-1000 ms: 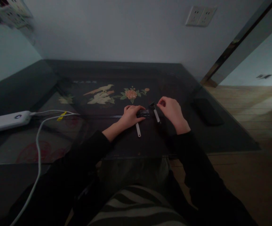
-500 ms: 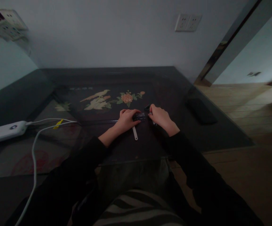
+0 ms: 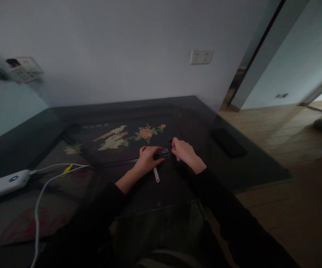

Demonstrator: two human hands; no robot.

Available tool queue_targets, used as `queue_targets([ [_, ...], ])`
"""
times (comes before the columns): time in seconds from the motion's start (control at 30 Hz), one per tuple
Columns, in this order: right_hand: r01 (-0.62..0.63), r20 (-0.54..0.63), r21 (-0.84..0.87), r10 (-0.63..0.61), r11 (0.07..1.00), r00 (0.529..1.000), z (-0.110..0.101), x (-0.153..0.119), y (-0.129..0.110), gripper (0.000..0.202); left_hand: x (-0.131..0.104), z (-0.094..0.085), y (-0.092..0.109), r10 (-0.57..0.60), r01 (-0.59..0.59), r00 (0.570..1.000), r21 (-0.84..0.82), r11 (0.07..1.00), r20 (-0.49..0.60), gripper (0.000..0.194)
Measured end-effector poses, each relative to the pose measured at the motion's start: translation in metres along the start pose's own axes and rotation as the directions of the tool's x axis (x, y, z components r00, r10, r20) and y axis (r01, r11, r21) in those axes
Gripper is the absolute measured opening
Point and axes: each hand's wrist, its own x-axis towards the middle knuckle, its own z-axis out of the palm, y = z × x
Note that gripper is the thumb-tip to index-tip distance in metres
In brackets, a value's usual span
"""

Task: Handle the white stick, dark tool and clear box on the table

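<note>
My left hand (image 3: 147, 158) is closed around a small dark block-shaped object (image 3: 164, 153), its thumb and fingers gripping it on the tabletop. Below that hand lies a thin white strip (image 3: 157, 175) with a hole in its end, its upper part covered. To the right, my right hand (image 3: 183, 150) pinches a small slim object (image 3: 170, 140). A dark pointed part of it sticks out past the fingertips, and a pale bit shows beneath the hand; its kind is unclear. A narrow gap separates the two hands.
The dark glass-topped table (image 3: 150, 193) bears a bird-and-flower picture (image 3: 113, 139). A black phone-like slab (image 3: 228, 142) lies at right. At left are a white power strip (image 3: 6, 185) and a white cable (image 3: 38, 212) with a yellow tag. Wall sockets (image 3: 201, 57) are behind.
The view has tilted up, so the table and hands appear lower in the picture. Both hands keep their hold and their places relative to each other.
</note>
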Motion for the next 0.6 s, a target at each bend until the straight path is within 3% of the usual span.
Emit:
queue_targets([
  [0.27, -0.056, -0.107, 0.095, 0.066, 0.994, 0.992, -0.009, 0.005, 0.020, 0.019, 0.013, 0.001, 0.018, 0.021, -0.021, 1.000, 0.000, 1.000, 0.013, 0.036],
  [0.6, -0.178, -0.235, 0.243, 0.236, 0.954, 0.943, -0.027, 0.006, 0.068, 0.015, 0.059, 0.036, 0.057, 0.060, -0.059, 0.992, -0.013, 0.998, 0.108, 0.035],
])
